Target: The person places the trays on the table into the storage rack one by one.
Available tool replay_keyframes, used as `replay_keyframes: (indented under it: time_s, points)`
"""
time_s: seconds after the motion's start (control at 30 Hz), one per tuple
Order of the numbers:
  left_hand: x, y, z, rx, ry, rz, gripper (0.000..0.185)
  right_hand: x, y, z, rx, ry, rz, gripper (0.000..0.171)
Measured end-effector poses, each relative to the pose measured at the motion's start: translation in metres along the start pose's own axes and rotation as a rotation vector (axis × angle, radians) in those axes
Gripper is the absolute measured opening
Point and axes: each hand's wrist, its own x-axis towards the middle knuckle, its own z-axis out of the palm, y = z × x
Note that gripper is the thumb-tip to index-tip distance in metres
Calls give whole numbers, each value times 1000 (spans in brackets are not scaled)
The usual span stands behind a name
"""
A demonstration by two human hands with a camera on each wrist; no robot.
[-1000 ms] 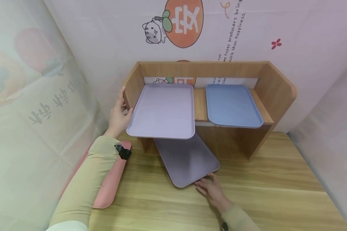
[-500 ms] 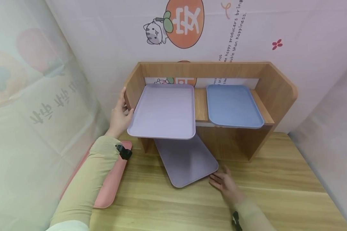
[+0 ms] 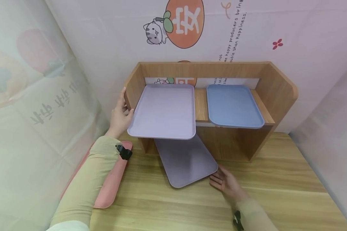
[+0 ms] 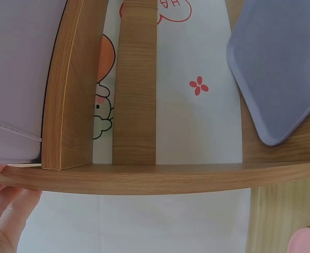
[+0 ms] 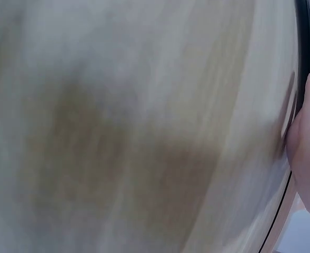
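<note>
A wooden two-tier shelf stands on the table, with a large lilac tray at the upper left and a blue tray at the upper right. My left hand holds the shelf's left side panel, fingers along its outside and thumb by the front edge. A darker-looking purple tray sticks out at an angle from the lower tier, its back part hidden under the upper one. My right hand touches this tray's front right corner, fingers extended toward it; the right wrist view is blurred.
A pink tray lies on the table at the left, partly under my left forearm. Printed white cloth hangs behind the shelf and at both sides. Wood-grain table extends in front and to the right.
My right hand has moved right, from the lower purple tray's front edge to its right corner. That tray has shifted very slightly left. My left hand stays on the shelf panel.
</note>
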Motion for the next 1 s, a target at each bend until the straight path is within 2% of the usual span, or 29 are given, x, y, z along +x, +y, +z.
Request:
replay_keyframes:
  time_s: [0.1,0.17,0.4,0.5,0.6,0.77,1.0]
  points:
    - [0,0,-1,-1,-2,-2,84,0,3,3,-26,-29,8,59]
    - [1,0,-1,0,-2,-3,85,-1,4,5,-40,-78,12,63]
    - [2,-3,0,8,-5,-12,85,-6,9,11,28,-255,43,60]
    - [2,-4,0,17,-5,-16,85,-6,12,15,76,-293,54,57]
    - [2,-4,-1,18,-3,-23,85,-5,14,19,77,-331,60,61]
    - [0,-3,-2,18,-3,-27,84,-1,16,30,31,-356,67,67]
    - [1,-2,-1,2,3,-14,84,2,18,46,54,-332,99,66]
